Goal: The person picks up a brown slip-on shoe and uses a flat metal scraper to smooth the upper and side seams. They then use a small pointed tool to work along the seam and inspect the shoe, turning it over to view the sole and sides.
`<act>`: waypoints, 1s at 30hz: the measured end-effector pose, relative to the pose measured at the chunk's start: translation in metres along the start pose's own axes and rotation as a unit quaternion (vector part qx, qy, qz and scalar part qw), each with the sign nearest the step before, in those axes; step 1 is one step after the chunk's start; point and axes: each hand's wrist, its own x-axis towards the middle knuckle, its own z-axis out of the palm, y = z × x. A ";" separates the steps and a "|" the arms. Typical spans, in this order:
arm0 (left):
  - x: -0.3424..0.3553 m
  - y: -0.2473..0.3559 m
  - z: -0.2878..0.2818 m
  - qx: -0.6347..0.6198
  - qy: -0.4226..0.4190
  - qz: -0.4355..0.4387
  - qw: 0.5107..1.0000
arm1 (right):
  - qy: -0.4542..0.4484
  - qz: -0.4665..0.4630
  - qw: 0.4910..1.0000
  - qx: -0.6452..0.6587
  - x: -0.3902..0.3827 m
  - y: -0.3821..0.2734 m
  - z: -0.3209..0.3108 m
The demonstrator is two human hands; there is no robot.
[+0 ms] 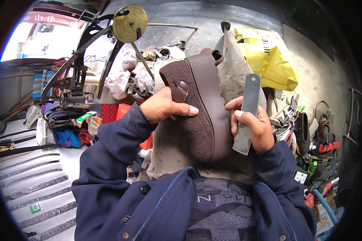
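Observation:
A dark brown fuzzy shoe [195, 132] with a thick smooth brown sole [217, 116] lies on its side over my lap, its sole facing right. My left hand [165, 105] grips the shoe's upper, thumb pressed on the fuzzy side next to a shiny brown strap tab [181, 91]. In my right hand [255, 126] is a flat grey metal blade [251, 94], with a hole at its upper end and a pale slanted lower edge. The blade stands just right of the sole, and my right fingertips are close to the sole's edge. A grey-beige cloth [169, 144] lies beneath the shoe.
A hand-cranked sewing machine [78, 80] with a brass-coloured wheel [130, 23] stands at the far left. Beyond my right hand lies a yellow bag [269, 60]. Tools and scraps [287, 116] crowd the right side. Plastic bags [126, 72] sit behind the shoe.

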 end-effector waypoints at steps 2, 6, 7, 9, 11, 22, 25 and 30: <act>0.000 -0.001 -0.002 0.014 -0.003 0.007 1.000 | 0.006 -0.002 1.000 0.004 0.000 -0.001 0.002; 0.000 -0.005 -0.006 0.063 0.001 -0.009 0.998 | 0.036 -0.029 0.998 0.049 -0.003 -0.008 0.007; 0.000 -0.005 -0.007 0.075 0.001 -0.018 0.997 | 0.035 -0.039 0.998 0.036 -0.003 -0.011 0.009; 0.000 -0.005 -0.007 0.078 0.002 -0.026 0.997 | 0.016 -0.064 0.997 0.034 -0.001 -0.011 0.016; -0.001 -0.004 -0.006 0.060 0.003 -0.027 0.998 | -0.018 -0.084 0.996 -0.015 0.001 -0.013 0.019; -0.037 -0.013 0.031 0.338 0.371 0.381 0.777 | 0.000 -0.051 0.998 -0.035 0.005 -0.010 0.012; -0.060 -0.014 0.048 0.403 0.272 0.442 0.754 | -0.004 -0.041 0.999 -0.027 0.008 -0.010 0.010; -0.060 -0.024 0.061 0.458 0.204 0.384 0.775 | 0.006 -0.032 0.999 -0.024 0.008 -0.011 0.011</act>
